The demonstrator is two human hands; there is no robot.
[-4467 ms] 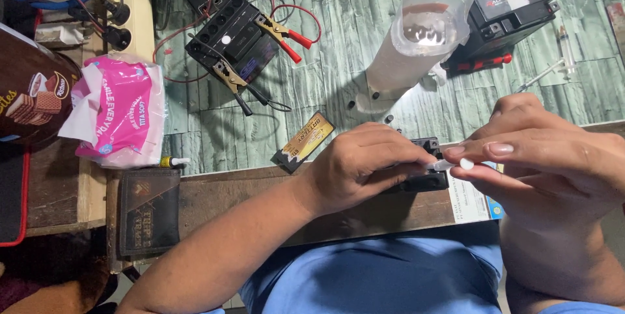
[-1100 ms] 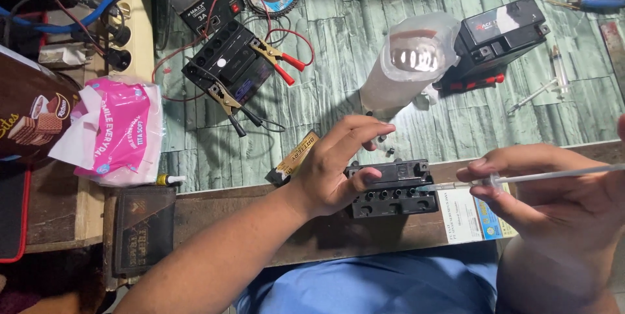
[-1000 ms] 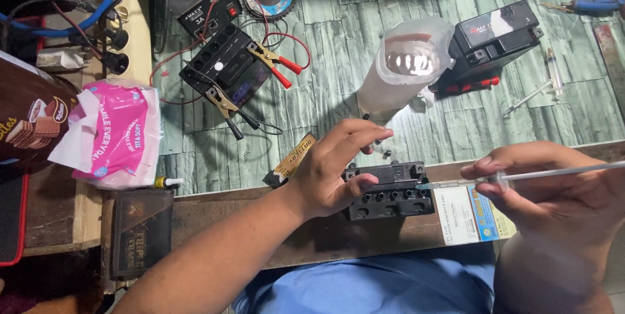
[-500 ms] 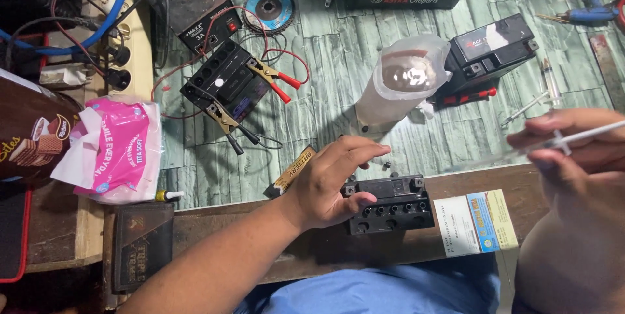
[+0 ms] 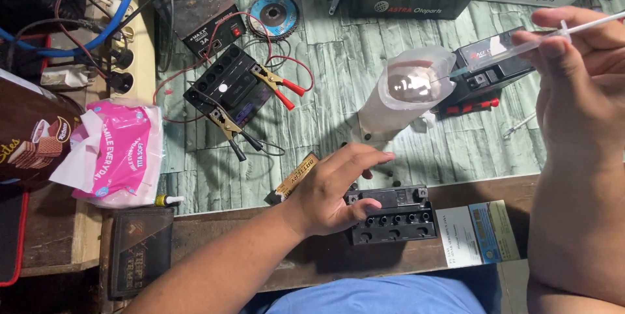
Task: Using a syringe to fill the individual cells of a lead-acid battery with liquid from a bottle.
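Note:
My left hand rests on the left end of a small black battery with a row of open filler holes, steadying it on the wooden bench edge. My right hand is raised at the upper right and grips a clear syringe with a white plunger. The syringe's thin needle reaches left into the open mouth of a translucent plastic bottle that stands on the green mat.
A second black battery with red and yellow clamps sits at the centre left, a charger box behind it. Another battery lies behind the bottle. A pink tissue pack, a brown wallet and a printed card lie nearby.
My right hand lifted the syringe from the battery's filler holes up and back to the plastic bottle. My left hand stayed on the battery.

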